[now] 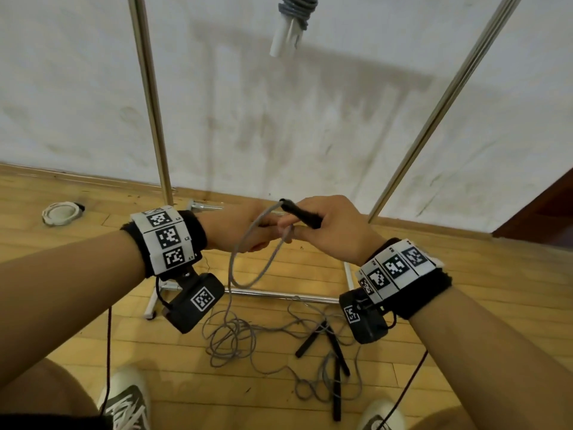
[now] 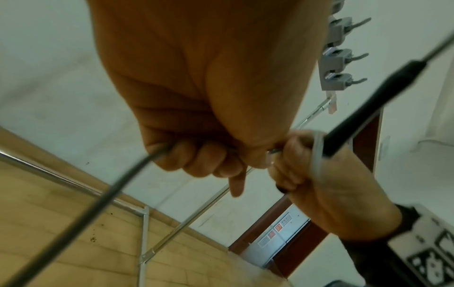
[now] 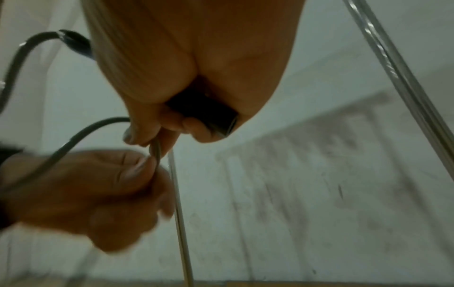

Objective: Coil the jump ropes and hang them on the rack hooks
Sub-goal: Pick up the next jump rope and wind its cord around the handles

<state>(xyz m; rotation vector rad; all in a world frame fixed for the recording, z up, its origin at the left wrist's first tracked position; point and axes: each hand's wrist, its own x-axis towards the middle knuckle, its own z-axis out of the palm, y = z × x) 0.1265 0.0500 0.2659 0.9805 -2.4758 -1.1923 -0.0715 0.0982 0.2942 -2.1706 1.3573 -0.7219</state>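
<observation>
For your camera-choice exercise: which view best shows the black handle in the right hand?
The left wrist view: the handle shows nearly full length, cord leaving its tip. The head view shows only a short stretch above the right hand. The right wrist view shows its butt end, the rest hidden.

Coiled grey rope (image 1: 298, 7) at 12 o'clock cut off by head view's top edge; its hook unseen. Black handle (image 1: 305, 216) mostly buried in right hand (image 1: 335, 231). Floor tangle (image 1: 235, 339): individual ropes indistinguishable. Right wrist view blurred.
</observation>
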